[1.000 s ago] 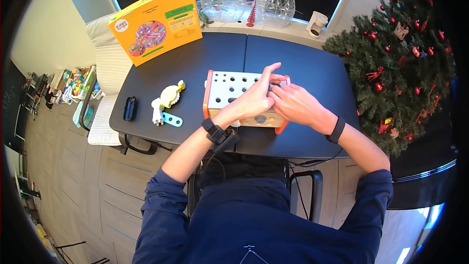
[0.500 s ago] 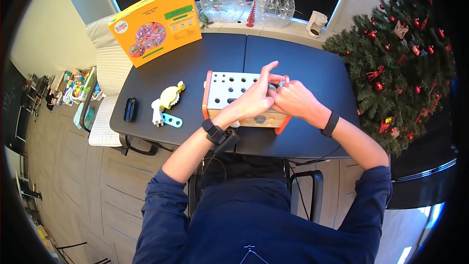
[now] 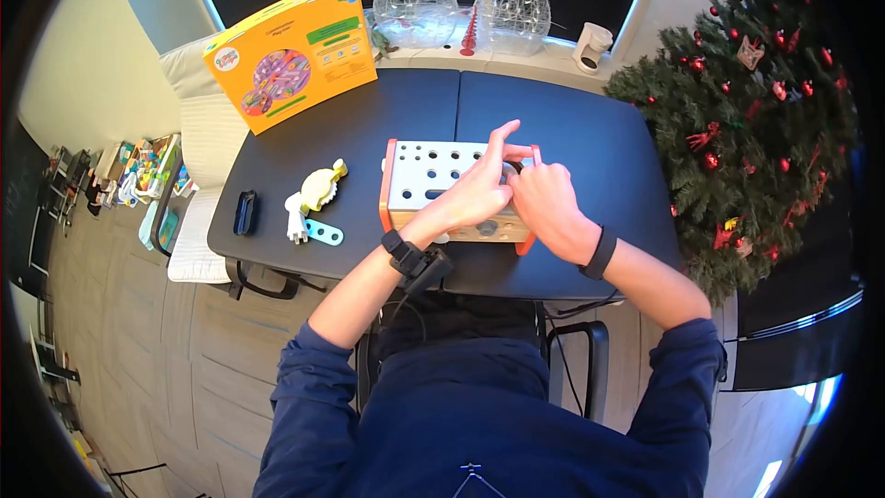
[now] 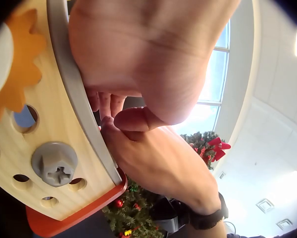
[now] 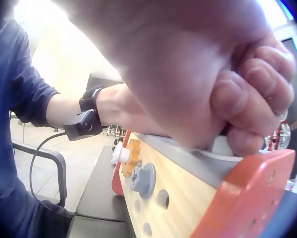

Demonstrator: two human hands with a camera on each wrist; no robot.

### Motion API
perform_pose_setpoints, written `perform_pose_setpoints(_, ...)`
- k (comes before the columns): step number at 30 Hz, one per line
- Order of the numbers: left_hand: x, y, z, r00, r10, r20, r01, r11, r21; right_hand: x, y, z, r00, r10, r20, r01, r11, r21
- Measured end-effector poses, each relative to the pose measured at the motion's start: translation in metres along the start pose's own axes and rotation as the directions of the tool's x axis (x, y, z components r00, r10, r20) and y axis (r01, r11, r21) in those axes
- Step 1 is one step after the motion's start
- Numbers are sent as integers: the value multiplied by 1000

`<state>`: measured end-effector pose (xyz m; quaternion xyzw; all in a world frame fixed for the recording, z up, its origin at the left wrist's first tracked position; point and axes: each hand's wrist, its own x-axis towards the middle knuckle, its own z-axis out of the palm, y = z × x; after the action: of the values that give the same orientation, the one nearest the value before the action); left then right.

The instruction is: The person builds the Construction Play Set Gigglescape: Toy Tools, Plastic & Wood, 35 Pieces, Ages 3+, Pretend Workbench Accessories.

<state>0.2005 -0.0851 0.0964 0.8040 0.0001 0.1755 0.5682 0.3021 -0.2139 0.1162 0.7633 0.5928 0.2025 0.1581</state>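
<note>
A toy workbench [image 3: 417, 182] with a pale, holed top, red end panels and a wooden front stands before me. My left hand [image 3: 475, 195] lies over its top, index finger straight and raised, thumb close to the other hand. At the right end, my right hand [image 3: 547, 201] has its fingers curled tightly down at the top. A small pale piece [image 5: 221, 146] shows beneath those fingers, most of it hidden; its kind does not show. On the front sit a grey toy bolt [image 4: 54, 162] and an orange gear [image 5: 133, 156].
Left of the workbench lie a yellow toothed toy piece [image 3: 320, 188], a white toy piece [image 3: 295, 218] and a turquoise holed strip [image 3: 324, 232]. Farther left is a dark blue object [image 3: 245, 213]. A yellow play-set box [image 3: 323, 51] stands behind; a decorated tree [image 3: 737, 129] is at right.
My right hand has turned at the wrist, its wrist and forearm swinging left and inward while the fingers stay at the same spot. The left hand keeps its place on the workbench.
</note>
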Motion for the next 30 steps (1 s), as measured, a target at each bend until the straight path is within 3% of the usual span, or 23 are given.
perform_pose_setpoints(2,0,2,0,1000,-19,-11,19,1000,4,-1,-5,-5,998,53,23,-54,999,10)
perform_pose_setpoints(5,0,4,2,999,-49,-16,49,998,-39,-6,-10,-8,990,132,-55,-133,991,-13)
perform_pose_setpoints(8,-3,6,6,991,61,-118,-61,998,8,-6,-7,0,989,129,-75,-130,991,-4)
perform_pose_setpoints(11,-6,7,-5,981,18,-191,-59,976,-209,-7,-2,0,989,141,-50,-136,987,90)
perform_pose_setpoints(12,-10,9,-6,958,-15,-286,-68,957,-280,-8,-1,8,984,134,-118,-120,986,114)
perform_pose_setpoints(15,-30,13,-28,935,39,-354,-95,985,-142,-14,1,2,987,124,-106,-109,985,137)
perform_pose_setpoints(18,-73,24,-60,866,126,-484,-78,990,119,-23,5,-6,986,142,-85,-119,965,233)
perform_pose_setpoints(19,-89,29,-75,848,150,-508,-12,964,264,-27,6,-6,985,153,-80,-128,958,257)
perform_pose_setpoints(20,-102,24,-89,815,257,-519,3,895,447,-29,7,-6,984,159,-78,-129,946,297)
perform_pose_setpoints(22,-128,19,-120,867,284,-408,109,693,712,-35,9,-5,982,177,-67,-140,916,377)
perform_pose_setpoints(23,-140,21,-130,918,187,-349,188,570,800,-37,10,-4,981,188,-40,-153,888,433)
perform_pose_setpoints(25,-164,-1,-148,961,-14,-276,255,435,864,-38,15,-2,979,204,12,-179,826,535)
perform_pose_setpoints(28,-198,-37,-150,945,-257,-201,260,220,940,-44,18,-10,975,215,53,-194,717,669)
perform_pose_setpoints(30,-213,-65,-154,944,-298,-142,188,132,973,-51,17,-14,976,212,54,-191,706,682)
